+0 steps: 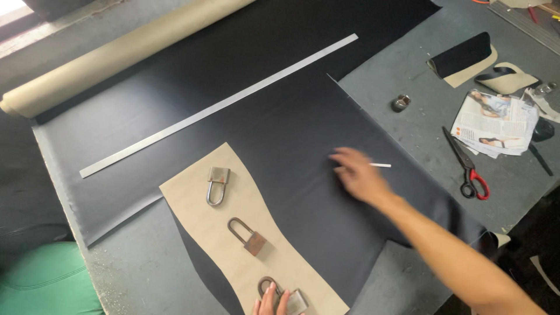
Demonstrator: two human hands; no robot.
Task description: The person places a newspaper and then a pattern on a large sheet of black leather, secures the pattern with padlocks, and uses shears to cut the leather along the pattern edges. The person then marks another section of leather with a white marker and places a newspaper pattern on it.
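Observation:
My right hand (357,172) hovers low over the dark fabric sheet (280,122), fingers spread and blurred, empty; a short white chalk stick (380,165) lies just beside it. My left hand (269,303) shows only its fingertips at the bottom edge, resting on the nearest padlock (287,297). That padlock and two others (217,184) (249,237) sit on a tan paper pattern (245,227) laid over the fabric.
A long metal ruler (221,105) lies diagonally on the fabric. A tan fabric roll (116,52) runs along the far edge. Red-handled scissors (466,166), a magazine (496,122), a fourth padlock (401,102) and folded fabric pieces (466,55) lie on the grey table at right.

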